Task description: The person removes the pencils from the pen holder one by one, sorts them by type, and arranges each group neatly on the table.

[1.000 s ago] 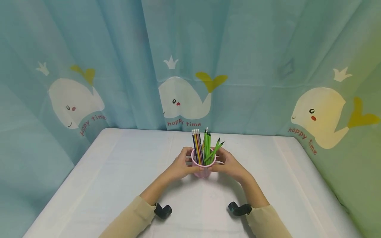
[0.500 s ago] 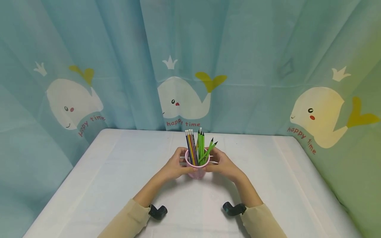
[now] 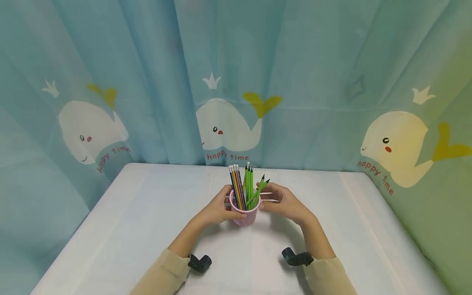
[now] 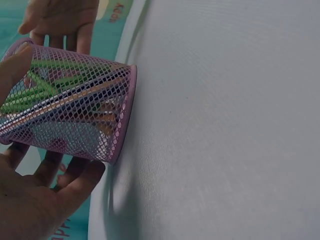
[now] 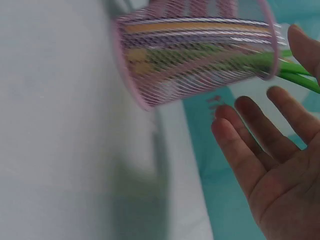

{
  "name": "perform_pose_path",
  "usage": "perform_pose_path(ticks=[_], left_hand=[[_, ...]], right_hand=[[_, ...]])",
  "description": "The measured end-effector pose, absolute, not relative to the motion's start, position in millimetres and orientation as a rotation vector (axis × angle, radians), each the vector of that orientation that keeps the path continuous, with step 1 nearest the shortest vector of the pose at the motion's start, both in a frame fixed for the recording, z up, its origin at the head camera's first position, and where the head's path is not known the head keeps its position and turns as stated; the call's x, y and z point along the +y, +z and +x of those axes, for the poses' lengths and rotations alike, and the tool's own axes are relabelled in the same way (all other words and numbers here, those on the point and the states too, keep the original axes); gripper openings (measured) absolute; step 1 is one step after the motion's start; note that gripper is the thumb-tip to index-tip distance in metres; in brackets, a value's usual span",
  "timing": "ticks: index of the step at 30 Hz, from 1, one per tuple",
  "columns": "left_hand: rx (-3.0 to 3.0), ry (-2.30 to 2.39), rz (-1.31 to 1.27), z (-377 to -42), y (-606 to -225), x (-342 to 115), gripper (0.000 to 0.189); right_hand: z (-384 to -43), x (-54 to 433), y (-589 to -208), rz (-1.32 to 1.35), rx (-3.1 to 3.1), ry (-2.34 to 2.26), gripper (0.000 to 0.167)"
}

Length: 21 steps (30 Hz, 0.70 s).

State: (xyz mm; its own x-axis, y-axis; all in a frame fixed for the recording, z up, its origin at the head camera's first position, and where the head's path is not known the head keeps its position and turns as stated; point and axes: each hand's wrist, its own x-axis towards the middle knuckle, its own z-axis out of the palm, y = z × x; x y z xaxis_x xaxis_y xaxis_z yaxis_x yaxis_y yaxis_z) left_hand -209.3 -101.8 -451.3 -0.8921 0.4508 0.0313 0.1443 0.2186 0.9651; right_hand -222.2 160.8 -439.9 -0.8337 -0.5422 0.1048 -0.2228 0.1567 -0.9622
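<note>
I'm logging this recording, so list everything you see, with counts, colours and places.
Table: 1, white, foreground
Curtain: one backdrop, blue-green, behind the table
Whale prints: 3, white with yellow tails, on the curtain
Cup: 1, pink mesh, around the table's middle
Green pencils: at least 5, green, in the cup
Other pencils: several, dark and yellow, in the cup
Wrist devices: 2, black, one per wrist
Sleeves: 2, beige, bottom of head view
Left hand: 1, bare, gripping the cup
Right hand: 1, bare, beside the cup
</note>
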Motion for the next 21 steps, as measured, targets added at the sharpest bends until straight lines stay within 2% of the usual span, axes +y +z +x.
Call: perform_pose_path(ticks=[3,7,21], left_hand=[[2.240,1.738,0.546,-211.8,-452.5,-100.1,0.081],[2.235,1.750,0.533,-212.1,-453.8,-99.2,0.081],[2.258,1.760,0.496,-207.2,-456.4,-97.5,0.080]], right_hand=[[-226.5,166.6,-436.4,-0.706,2.210,-1.742,0.040],[-231.5,167.3,-434.3,-0.646,2.254,-1.759,0.030],[-223.9,156.8,-424.1,-0.588,2.322,-1.955,0.022]])
